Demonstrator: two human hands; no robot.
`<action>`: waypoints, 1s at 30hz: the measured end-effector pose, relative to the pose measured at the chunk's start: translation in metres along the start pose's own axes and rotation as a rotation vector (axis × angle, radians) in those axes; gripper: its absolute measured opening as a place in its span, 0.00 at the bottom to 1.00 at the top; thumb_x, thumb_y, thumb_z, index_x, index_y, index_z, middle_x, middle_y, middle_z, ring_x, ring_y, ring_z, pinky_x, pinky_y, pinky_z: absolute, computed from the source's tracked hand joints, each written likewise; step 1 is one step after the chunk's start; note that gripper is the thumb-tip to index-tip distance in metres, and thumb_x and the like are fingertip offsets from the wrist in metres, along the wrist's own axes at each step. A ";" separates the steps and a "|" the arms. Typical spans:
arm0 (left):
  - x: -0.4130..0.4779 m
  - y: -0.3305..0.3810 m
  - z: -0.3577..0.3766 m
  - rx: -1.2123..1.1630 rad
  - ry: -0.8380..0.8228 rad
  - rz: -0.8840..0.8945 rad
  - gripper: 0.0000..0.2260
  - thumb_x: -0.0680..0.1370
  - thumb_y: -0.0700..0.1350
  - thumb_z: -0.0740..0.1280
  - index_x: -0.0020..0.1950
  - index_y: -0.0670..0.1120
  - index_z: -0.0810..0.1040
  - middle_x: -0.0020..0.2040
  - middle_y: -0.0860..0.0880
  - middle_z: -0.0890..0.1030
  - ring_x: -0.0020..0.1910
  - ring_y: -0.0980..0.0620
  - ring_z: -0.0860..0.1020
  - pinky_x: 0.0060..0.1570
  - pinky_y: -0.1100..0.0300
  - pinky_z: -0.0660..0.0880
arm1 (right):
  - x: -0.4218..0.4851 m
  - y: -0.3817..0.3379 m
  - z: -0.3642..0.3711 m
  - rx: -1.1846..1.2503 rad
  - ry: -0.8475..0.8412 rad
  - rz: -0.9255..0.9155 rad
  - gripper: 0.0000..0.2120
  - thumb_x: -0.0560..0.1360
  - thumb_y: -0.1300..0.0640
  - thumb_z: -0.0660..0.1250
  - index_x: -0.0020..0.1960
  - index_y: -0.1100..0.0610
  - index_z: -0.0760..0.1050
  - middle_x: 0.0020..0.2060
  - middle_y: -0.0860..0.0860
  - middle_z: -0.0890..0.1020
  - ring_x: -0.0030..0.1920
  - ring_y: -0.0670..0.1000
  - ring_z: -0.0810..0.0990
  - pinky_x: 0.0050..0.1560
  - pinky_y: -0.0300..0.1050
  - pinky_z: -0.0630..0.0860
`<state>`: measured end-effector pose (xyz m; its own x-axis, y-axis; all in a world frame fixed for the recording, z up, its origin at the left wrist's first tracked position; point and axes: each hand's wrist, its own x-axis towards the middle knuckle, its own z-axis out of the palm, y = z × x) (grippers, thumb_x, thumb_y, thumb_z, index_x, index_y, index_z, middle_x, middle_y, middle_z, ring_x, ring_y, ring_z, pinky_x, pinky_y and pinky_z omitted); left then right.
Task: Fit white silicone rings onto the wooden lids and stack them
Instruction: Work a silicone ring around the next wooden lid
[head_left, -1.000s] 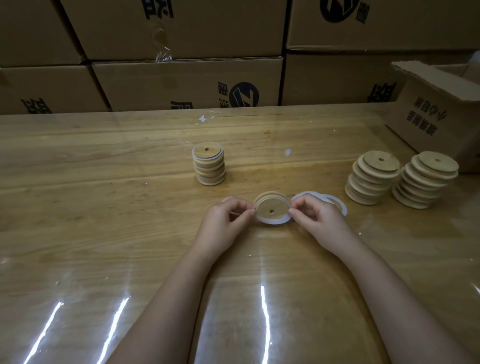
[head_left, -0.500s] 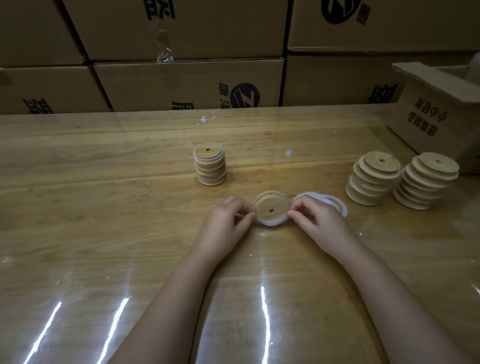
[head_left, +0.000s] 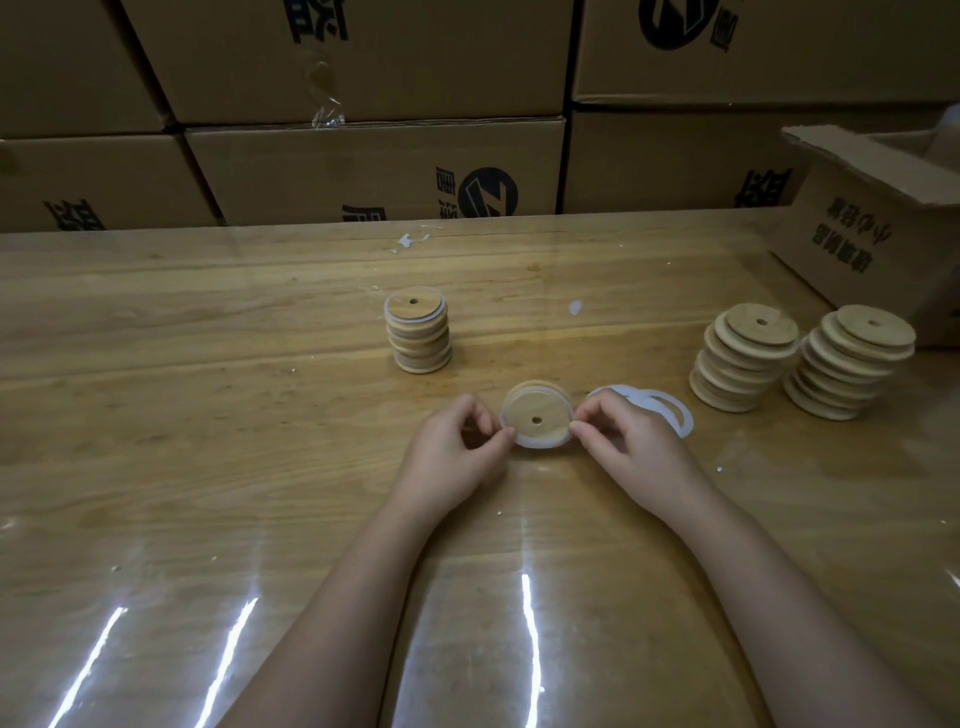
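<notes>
A round wooden lid (head_left: 537, 415) with a centre hole is held just above the table, a white silicone ring (head_left: 535, 443) around its rim. My left hand (head_left: 452, 452) pinches the lid's left edge and my right hand (head_left: 628, 447) pinches its right edge. Loose white rings (head_left: 670, 410) lie on the table behind my right hand. A stack of ringed lids (head_left: 418, 330) stands behind the held lid. Two stacks of bare wooden lids (head_left: 743, 358) (head_left: 847, 364) stand at the right.
The wooden table (head_left: 208, 415) is covered by a glossy sheet with light streaks. Closed cardboard boxes (head_left: 374, 166) line the far edge. An open cardboard box (head_left: 878, 228) sits at the far right, behind the bare lid stacks.
Both hands stay at the lid's edges; the white ring sits closer around the lid's rim than a second ago. The stacks have not moved.
</notes>
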<state>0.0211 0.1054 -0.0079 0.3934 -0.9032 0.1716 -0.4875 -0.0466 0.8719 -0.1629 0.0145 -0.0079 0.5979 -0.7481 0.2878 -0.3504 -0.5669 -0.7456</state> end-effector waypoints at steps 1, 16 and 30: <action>0.000 0.000 0.000 -0.032 0.021 0.002 0.13 0.72 0.40 0.72 0.37 0.49 0.68 0.43 0.47 0.81 0.41 0.50 0.79 0.43 0.58 0.75 | 0.000 0.000 0.000 0.013 0.001 0.002 0.12 0.76 0.57 0.66 0.40 0.42 0.70 0.37 0.41 0.79 0.41 0.41 0.78 0.44 0.34 0.73; 0.002 0.009 0.000 -0.495 0.012 -0.018 0.11 0.81 0.36 0.58 0.56 0.49 0.74 0.46 0.50 0.83 0.42 0.56 0.78 0.45 0.63 0.75 | -0.002 -0.011 0.006 0.159 -0.004 0.044 0.09 0.75 0.60 0.66 0.43 0.46 0.73 0.39 0.45 0.80 0.39 0.40 0.77 0.40 0.30 0.72; 0.000 0.002 0.013 -0.101 -0.055 0.224 0.10 0.75 0.43 0.70 0.55 0.46 0.81 0.49 0.53 0.83 0.49 0.57 0.79 0.51 0.62 0.73 | 0.000 -0.013 0.009 0.187 0.009 0.029 0.09 0.76 0.62 0.65 0.44 0.47 0.74 0.44 0.48 0.81 0.44 0.44 0.80 0.47 0.38 0.76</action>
<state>0.0095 0.1000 -0.0120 0.2400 -0.9080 0.3433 -0.4765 0.1979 0.8566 -0.1517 0.0252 -0.0041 0.5830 -0.7665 0.2694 -0.2267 -0.4718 -0.8521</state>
